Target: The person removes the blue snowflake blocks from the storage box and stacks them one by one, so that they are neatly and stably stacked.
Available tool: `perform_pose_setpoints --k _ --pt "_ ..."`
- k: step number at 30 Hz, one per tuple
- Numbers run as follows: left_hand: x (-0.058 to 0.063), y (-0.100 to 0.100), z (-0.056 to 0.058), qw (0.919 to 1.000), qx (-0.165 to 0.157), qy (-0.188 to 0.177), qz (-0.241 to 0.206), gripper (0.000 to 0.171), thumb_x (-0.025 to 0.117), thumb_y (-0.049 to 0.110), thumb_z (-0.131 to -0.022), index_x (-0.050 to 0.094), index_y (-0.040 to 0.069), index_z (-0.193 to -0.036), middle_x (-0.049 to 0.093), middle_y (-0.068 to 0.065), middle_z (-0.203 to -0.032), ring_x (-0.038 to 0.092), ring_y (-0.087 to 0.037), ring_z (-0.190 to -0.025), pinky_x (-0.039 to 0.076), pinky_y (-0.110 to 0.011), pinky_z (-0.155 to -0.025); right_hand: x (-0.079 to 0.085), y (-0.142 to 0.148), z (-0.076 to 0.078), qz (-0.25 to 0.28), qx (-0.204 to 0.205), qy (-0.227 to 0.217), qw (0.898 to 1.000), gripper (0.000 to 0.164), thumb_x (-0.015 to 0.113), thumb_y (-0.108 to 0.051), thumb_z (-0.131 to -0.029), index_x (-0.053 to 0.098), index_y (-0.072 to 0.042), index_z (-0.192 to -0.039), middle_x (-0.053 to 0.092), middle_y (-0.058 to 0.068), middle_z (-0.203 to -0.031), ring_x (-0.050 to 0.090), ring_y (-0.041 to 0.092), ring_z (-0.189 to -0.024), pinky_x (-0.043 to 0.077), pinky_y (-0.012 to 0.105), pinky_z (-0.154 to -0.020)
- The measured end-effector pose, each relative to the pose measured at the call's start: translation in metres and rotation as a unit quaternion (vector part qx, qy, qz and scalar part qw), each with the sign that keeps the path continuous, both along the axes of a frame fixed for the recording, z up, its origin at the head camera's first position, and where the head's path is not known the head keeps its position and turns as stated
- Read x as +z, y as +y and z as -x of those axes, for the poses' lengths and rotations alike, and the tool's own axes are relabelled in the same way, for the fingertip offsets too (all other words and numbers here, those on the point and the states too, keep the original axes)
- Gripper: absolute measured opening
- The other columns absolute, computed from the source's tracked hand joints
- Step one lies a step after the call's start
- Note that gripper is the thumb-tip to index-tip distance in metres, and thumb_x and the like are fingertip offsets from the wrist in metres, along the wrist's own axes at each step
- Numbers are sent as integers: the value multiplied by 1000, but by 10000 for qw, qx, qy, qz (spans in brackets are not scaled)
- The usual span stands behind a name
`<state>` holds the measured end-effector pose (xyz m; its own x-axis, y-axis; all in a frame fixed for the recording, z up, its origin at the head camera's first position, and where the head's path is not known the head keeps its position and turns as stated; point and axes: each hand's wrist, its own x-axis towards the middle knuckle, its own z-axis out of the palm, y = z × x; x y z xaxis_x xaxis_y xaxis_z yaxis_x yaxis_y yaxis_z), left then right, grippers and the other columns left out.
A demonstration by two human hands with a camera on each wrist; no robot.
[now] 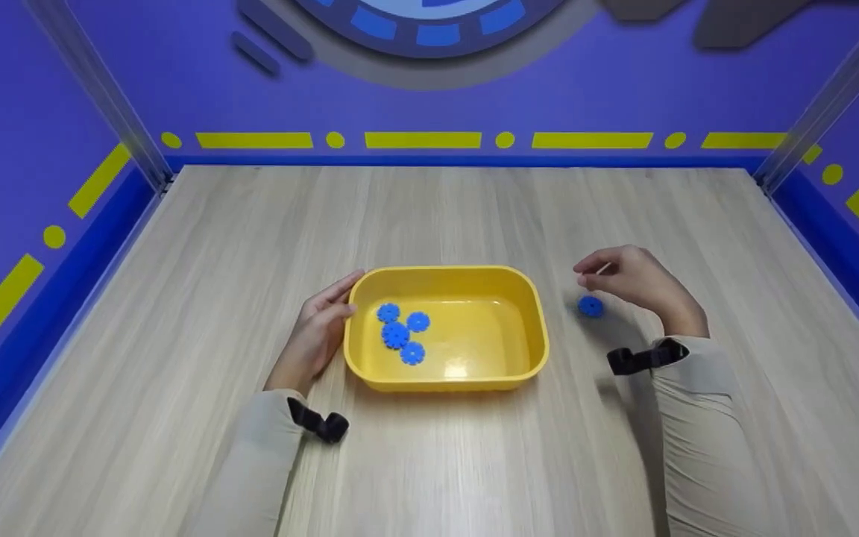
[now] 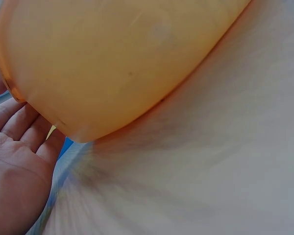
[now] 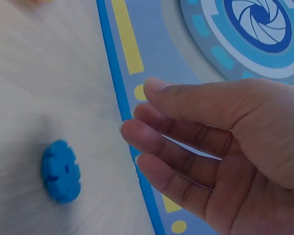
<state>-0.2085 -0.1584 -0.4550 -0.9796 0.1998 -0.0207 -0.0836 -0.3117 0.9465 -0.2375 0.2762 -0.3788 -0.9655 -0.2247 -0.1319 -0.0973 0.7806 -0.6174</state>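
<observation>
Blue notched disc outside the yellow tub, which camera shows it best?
The right wrist view: there the blue notched disc appears largest, with its notches and central opening visible. The head view shows it whole but smaller, near the right hand; the left wrist view doesn't show it at all.

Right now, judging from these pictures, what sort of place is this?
Probably an indoor work booth, though its wider surroundings are out of view. A wood-grain tabletop is enclosed at the back and sides by blue printed panels, with metal posts at the far corners.
</observation>
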Motion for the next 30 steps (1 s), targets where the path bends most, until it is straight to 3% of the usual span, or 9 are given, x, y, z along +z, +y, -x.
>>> perform_pose_setpoints --k 9,20,30 --pt "-1 0 1 9998 68 -202 -10 58 47 -4 -88 37 0 -145 36 -9 -154 33 -17 -142 31 -30 -115 19 -32 11 -65 337 104 9994 25 65 -19 -91 70 -6 -112 70 13 -106 64 26 -94 54 42 -88" --pt "-2 0 1 10000 -7 -3 -52 58 46 -6 -89 35 -4 -146 33 -14 -155 30 -22 -144 28 -35 -117 38 -79 17 -109 969 208 9950 22 66 -18 -91 71 -10 -110 72 9 -105 65 23 -94 55 41 -87" --pt "-2 0 0 9999 44 -20 -104 58 46 -5 -88 36 -4 -145 34 -16 -154 31 -22 -143 28 -35 -117 34 -135 18 -383 1735 123 9840 23 67 -16 -89 71 -7 -110 72 7 -102 66 21 -91 57 36 -87"
